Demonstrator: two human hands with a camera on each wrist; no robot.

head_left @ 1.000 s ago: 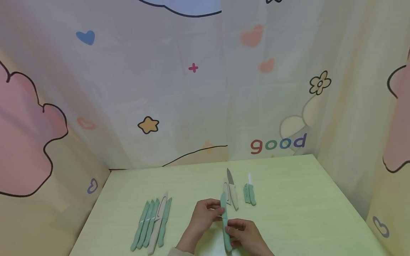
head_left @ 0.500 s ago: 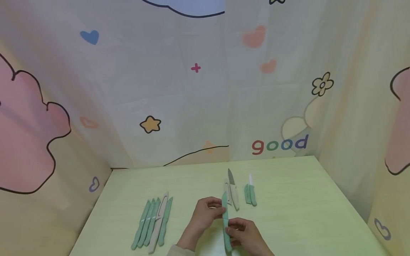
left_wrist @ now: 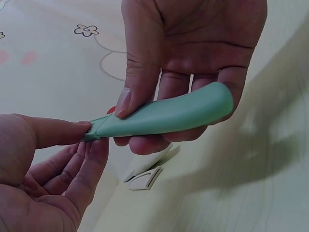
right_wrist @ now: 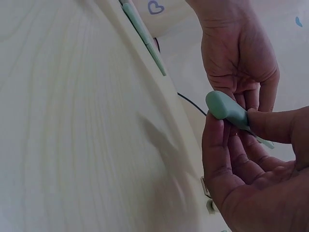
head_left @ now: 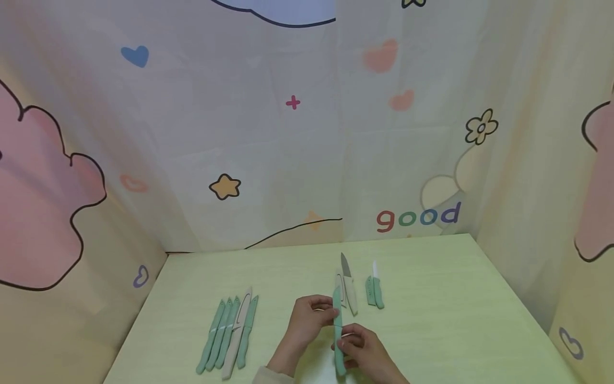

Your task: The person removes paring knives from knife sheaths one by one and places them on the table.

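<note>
Both hands hold one green knife (head_left: 338, 349) whose blade sits inside a matching green sheath (head_left: 337, 300), raised above the table. My left hand (head_left: 307, 321) pinches the sheath between thumb and fingers. Around the handle, my right hand (head_left: 365, 349) has its thumb on one side and its fingers on the other. In the left wrist view the handle (left_wrist: 169, 113) meets the sheath at a thin seam. Just beyond the hands lie a bare-bladed cream knife (head_left: 350, 290) and its cream sheath (head_left: 339, 281), partly hidden by the held knife.
Farther right, a small green knife (head_left: 377, 290) with a white blade lies beside its green sheath (head_left: 370, 291). On the left, several sheathed green knives (head_left: 218, 336) and a longer sheathed cream knife (head_left: 235, 341) lie in a row. A printed curtain (head_left: 268, 133) rises behind the table (head_left: 431, 320).
The sheathed green knife stays in both hands, almost still. Its handle end has shifted very slightly up and left along with the right hand.
</note>
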